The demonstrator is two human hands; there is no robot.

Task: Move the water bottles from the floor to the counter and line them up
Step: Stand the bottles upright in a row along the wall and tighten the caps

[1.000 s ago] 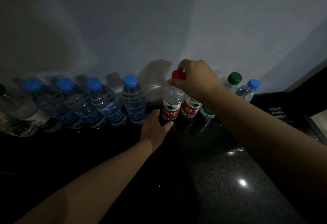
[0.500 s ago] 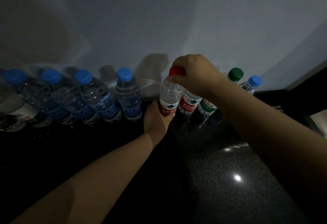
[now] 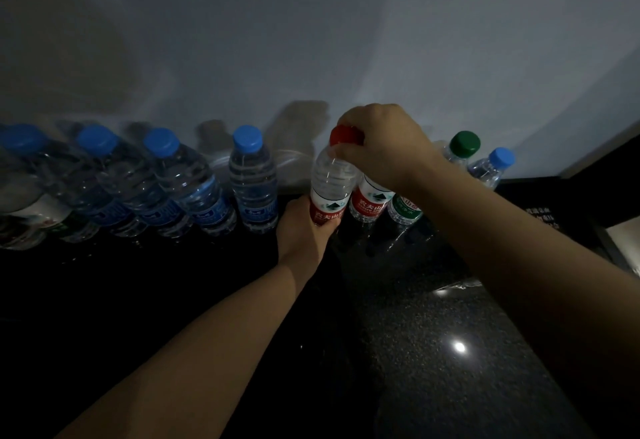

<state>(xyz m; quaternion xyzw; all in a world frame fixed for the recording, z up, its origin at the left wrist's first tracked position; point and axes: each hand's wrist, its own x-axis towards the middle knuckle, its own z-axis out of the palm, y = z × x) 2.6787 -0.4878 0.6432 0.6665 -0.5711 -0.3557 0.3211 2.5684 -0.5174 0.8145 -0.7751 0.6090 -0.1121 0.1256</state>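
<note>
Nearest the camera, two bare forearms reach forward over a dark, speckled surface (image 3: 433, 369) that shows one bright spot of reflected light (image 3: 459, 347).

The left grip (image 3: 304, 230) is wrapped round the lower body of the red-capped bottle (image 3: 330, 179), with the fingers curled about its red label. The base is hidden, so I cannot tell whether it touches the surface. The right grip (image 3: 384, 151) comes from above and holds the same bottle at its red cap (image 3: 341, 135), with the fingers curled over the top. This bottle stands upright with its long axis vertical and its cap up, in the row at the back of the surface, close to the wall (image 3: 311, 40).

Five bottles in the row have blue caps. Four blue-capped bottles (image 3: 254, 179) stand side by side to the left of the held one, the nearest a little apart from the left grip. The fifth blue-capped bottle (image 3: 490, 168) closes the row at the far right.

Two bottles have red labels: the held one and a second red-label bottle (image 3: 369, 203) just beside it on the right, whose cap is hidden behind the right grip. Next comes one green-capped bottle (image 3: 464, 144), which the right forearm partly crosses.

At the far-left edge a pale-labelled bottle (image 3: 31, 217) is cut off by the frame, and how many stand there is unclear.

All the bottles have their caps up. Those toward the edges seem to lean outward in this wide view.

Farther right, a black panel with small white characters (image 3: 540, 220) lies beyond the row.
</note>
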